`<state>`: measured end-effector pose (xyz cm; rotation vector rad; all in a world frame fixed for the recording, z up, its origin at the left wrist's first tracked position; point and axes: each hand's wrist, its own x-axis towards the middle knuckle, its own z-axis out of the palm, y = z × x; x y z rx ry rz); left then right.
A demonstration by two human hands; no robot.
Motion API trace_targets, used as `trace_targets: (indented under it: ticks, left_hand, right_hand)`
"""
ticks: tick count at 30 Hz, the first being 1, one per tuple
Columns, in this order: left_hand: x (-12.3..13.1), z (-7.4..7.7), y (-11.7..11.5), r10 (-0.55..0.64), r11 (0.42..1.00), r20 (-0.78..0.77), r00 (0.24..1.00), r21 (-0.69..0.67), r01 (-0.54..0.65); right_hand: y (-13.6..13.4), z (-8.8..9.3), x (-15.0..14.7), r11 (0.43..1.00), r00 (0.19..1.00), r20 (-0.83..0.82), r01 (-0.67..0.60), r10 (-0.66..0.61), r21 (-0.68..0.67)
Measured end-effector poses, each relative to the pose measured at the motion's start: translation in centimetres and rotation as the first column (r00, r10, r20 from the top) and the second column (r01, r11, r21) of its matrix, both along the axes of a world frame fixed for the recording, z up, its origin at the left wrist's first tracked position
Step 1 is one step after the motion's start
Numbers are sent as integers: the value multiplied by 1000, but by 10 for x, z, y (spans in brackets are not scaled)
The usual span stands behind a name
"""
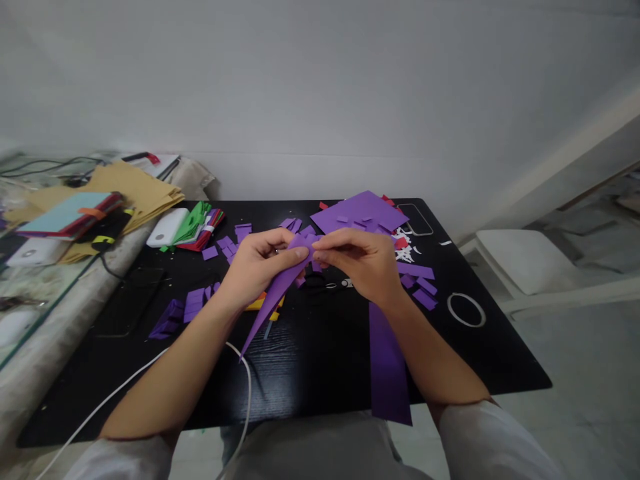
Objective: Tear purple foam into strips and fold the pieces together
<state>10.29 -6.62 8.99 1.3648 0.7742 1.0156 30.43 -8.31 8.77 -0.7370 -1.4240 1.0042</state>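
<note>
Over the middle of a black table point(310, 373), my left hand point(257, 263) and my right hand point(363, 261) both pinch the top of a long purple paper strip point(274, 297) that tapers to a point toward me. Fingers of both hands are closed on its upper end. A wider purple strip point(387, 370) lies under my right forearm and hangs over the near edge. Black scissors point(325, 285) lie on the table just beneath my hands.
A purple sheet point(357, 212) and many small purple cut pieces point(420, 283) lie around. Folded purple pieces point(173, 319) sit left. Coloured paper point(197, 227), a white box point(167, 227), brown envelopes point(135, 190), a white ring point(466, 310) and a white cable point(245, 393) are nearby.
</note>
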Motion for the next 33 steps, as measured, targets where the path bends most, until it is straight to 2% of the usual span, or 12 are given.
trace_targets:
  ticks: [4, 12, 23, 33]
  left_hand:
    - [1, 2, 0, 8, 1000, 18, 1000, 9, -8]
    - [0, 2, -2, 9, 1000, 0, 1000, -17, -9]
    - [1, 5, -2, -19, 1000, -4, 1000, -16, 19]
    - [0, 8, -3, 5, 1000, -52, 999, -25, -7]
  right_hand:
    - [-1, -2, 0, 1000, 1000, 19, -19, 19, -20]
    - [1, -7, 1, 996, 999, 49, 9, -13, 90]
    - [1, -5, 4, 989, 994, 106, -4, -11, 148]
    - [-1, -3, 8, 994, 986, 164, 3, -21, 110]
